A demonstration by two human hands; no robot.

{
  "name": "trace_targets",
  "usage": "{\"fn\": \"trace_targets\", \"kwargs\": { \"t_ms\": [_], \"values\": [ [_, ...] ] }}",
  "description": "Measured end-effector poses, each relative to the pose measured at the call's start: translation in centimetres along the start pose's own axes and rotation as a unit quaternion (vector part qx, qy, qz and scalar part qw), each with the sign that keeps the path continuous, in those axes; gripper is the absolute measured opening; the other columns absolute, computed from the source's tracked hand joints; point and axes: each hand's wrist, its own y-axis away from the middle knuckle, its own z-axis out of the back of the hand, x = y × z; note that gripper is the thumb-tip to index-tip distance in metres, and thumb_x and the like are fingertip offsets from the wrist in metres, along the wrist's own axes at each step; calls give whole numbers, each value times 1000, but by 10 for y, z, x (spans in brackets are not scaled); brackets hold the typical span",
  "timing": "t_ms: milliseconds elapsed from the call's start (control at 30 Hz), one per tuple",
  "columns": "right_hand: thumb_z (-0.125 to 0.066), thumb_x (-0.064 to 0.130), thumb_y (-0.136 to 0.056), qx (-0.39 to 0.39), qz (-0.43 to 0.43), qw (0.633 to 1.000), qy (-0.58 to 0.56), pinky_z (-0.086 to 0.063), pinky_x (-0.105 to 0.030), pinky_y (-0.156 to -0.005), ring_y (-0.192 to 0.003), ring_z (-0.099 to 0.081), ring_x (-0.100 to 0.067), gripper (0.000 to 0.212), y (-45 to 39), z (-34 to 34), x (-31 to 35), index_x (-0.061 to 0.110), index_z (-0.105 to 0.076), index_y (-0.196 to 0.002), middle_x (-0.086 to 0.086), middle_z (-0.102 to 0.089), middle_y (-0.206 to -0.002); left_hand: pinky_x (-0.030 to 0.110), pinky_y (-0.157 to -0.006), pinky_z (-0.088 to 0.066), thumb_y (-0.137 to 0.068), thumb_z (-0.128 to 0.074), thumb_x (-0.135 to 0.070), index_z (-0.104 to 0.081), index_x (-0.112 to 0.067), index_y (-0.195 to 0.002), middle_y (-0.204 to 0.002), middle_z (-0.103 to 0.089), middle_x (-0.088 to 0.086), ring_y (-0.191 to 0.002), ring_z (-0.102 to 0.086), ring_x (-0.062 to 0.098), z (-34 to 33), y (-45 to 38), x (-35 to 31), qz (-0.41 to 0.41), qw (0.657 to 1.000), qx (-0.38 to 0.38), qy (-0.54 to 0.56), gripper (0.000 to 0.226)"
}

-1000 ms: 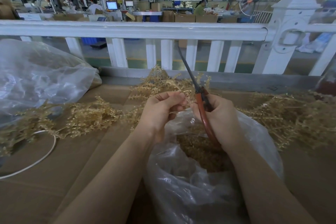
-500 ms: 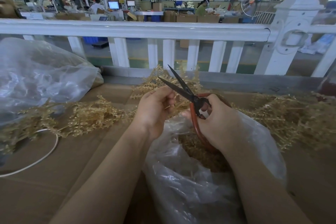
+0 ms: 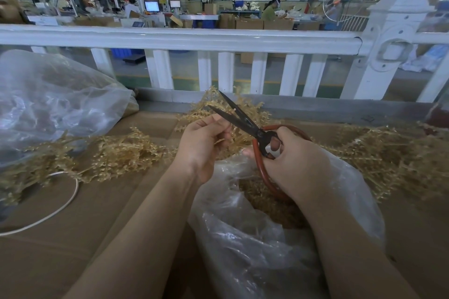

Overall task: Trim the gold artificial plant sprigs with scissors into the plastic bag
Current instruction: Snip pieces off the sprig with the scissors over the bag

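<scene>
My right hand (image 3: 295, 162) grips the red-handled scissors (image 3: 245, 124), whose dark blades stand open and point up-left. My left hand (image 3: 202, 147) pinches a thin gold sprig (image 3: 234, 111) whose tip sits between the open blades. Both hands hover over the mouth of a clear plastic bag (image 3: 243, 238) that holds gold trimmings (image 3: 267, 199). Loose gold sprigs lie in piles on the cardboard to the left (image 3: 116, 153) and to the right (image 3: 388, 155).
A second large clear plastic bag (image 3: 53, 102) sits at the left. A white cord (image 3: 60, 206) loops over the brown cardboard surface (image 3: 73, 238). A white railing (image 3: 184, 40) runs across behind the work area, with a factory floor and people beyond.
The scissors swung down from pointing straight up with blades together to pointing up-left with blades open. My left hand has brought the sprig tip between the blades.
</scene>
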Motion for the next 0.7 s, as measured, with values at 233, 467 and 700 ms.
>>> {"fn": "trace_targets", "kwargs": {
  "t_ms": [233,467,700],
  "values": [
    [-51,86,-73,30,-12,999,-2,-37,-21,-57,-66,-45,3,62,1,4,0,30,-57,-99,21,-54,-75,18,-57,-44,-99,-49,-2,-60,-10,-76,-66,-55,0,-60,-50,9,-1,-1,0,-19,1000,3,-20,27],
    [-51,86,-75,31,-11,999,5,-45,-27,-65,-73,-52,-7,62,1,5,1,32,-57,-104,19,-56,-82,21,-65,-45,-99,-51,-2,-67,-10,-81,-67,-63,-2,-65,-56,8,-1,-2,2,-50,996,-8,-67,25],
    [-49,89,-73,34,-12,999,1,-44,-26,-64,-75,-53,-7,63,0,2,-1,34,-56,-103,19,-57,-86,15,-66,-48,-101,-51,-6,-68,-5,-88,-70,-68,-4,-68,-61,4,0,-3,3,-75,991,-4,-108,21]
  ]
}}
